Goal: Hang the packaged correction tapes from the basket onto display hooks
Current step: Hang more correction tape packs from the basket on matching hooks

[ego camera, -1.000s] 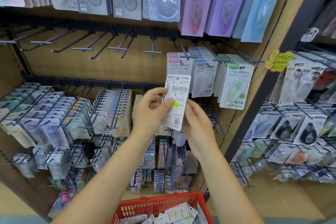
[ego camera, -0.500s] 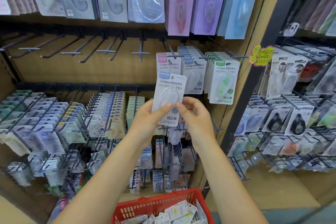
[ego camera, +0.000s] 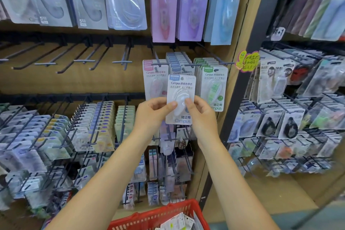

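Observation:
A packaged correction tape [ego camera: 180, 87] with a blue header and white card stands upright, front towards me. My left hand [ego camera: 153, 115] pinches its left edge and my right hand [ego camera: 200, 115] pinches its right side, thumbs on the clear blister. Its top sits just below the tip of the middle display hook [ego camera: 183, 69], which carries a stack of blue-header packs. Hooks with pink packs [ego camera: 155, 82] and green packs [ego camera: 214, 84] flank it. The red basket [ego camera: 149, 216] at the bottom edge holds more packs [ego camera: 177, 222].
Several bare hooks [ego camera: 82, 59] jut from the wooden back panel to the left. Large carded tapes [ego camera: 123, 0] hang above. Dense rows of small packs [ego camera: 56, 136] fill the lower left, and a dark-framed rack [ego camera: 289, 117] of other tapes stands at right.
The pack was turned from its printed back to its front. Both hands then lifted it up and right, towards the middle hook's tip.

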Action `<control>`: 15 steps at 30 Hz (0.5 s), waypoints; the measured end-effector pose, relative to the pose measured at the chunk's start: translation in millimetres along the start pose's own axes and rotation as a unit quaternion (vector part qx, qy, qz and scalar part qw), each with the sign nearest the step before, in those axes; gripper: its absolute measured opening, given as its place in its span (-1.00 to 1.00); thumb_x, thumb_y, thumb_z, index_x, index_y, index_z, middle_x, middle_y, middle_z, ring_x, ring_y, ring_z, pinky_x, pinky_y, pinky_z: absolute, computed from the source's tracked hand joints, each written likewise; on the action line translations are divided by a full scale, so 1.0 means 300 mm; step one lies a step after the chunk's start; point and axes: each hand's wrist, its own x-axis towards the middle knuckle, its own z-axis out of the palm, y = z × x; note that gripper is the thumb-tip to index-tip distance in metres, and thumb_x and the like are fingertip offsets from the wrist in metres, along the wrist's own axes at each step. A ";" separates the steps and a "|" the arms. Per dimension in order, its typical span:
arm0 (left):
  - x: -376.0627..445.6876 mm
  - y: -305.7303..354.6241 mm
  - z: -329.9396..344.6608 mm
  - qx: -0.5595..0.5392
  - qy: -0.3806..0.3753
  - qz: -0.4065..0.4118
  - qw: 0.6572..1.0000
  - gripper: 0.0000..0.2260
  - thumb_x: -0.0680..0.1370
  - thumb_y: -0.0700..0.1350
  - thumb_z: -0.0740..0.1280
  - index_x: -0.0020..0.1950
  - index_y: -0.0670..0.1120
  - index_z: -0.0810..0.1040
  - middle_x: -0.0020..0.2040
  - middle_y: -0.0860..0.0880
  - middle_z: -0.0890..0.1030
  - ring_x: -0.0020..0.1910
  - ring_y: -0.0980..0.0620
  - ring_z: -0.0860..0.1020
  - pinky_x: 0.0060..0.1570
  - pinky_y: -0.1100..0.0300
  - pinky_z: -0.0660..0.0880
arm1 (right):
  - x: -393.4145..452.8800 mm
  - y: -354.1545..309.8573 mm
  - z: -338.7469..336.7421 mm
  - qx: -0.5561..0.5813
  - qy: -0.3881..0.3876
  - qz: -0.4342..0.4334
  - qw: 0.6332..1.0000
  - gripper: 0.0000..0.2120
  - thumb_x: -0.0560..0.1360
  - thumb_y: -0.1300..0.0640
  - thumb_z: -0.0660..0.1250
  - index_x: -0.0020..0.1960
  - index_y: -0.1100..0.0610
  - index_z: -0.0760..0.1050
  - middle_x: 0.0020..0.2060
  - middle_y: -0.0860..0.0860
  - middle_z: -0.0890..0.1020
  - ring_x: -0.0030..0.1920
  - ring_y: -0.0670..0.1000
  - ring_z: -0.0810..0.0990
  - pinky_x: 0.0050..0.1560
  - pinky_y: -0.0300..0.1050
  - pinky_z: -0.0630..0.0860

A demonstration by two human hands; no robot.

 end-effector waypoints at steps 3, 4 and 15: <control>0.053 0.003 0.043 0.034 0.021 0.007 0.999 -0.86 0.54 -0.09 0.52 0.09 -0.05 0.75 -0.05 0.04 0.77 -0.01 0.05 0.73 0.07 0.03 0.66 | 0.050 -0.015 -0.019 -0.036 0.013 -0.011 0.999 -0.82 0.65 0.05 0.31 0.15 0.08 0.63 -0.07 -0.13 0.69 -0.10 -0.26 0.62 -0.11 -0.43 0.47; 0.063 0.001 0.053 0.042 0.026 0.005 0.999 -0.84 0.53 -0.07 0.53 0.09 -0.04 0.75 -0.05 0.05 0.77 0.00 0.04 0.73 0.09 -0.02 0.66 | 0.065 -0.014 -0.024 -0.045 0.014 -0.011 0.999 -0.82 0.65 0.03 0.31 0.15 0.08 0.63 -0.07 -0.12 0.69 -0.09 -0.24 0.62 -0.11 -0.41 0.47; 0.078 -0.036 0.070 0.355 0.115 0.176 0.911 -0.64 0.57 0.07 0.47 0.29 -0.07 0.61 -0.07 -0.02 0.69 -0.15 -0.02 0.64 -0.09 0.00 0.62 | 0.095 0.018 -0.053 -0.283 0.042 -0.130 0.949 -0.82 0.62 -0.04 0.35 0.14 0.03 0.57 -0.15 -0.04 0.64 -0.17 -0.01 0.60 -0.16 -0.09 0.51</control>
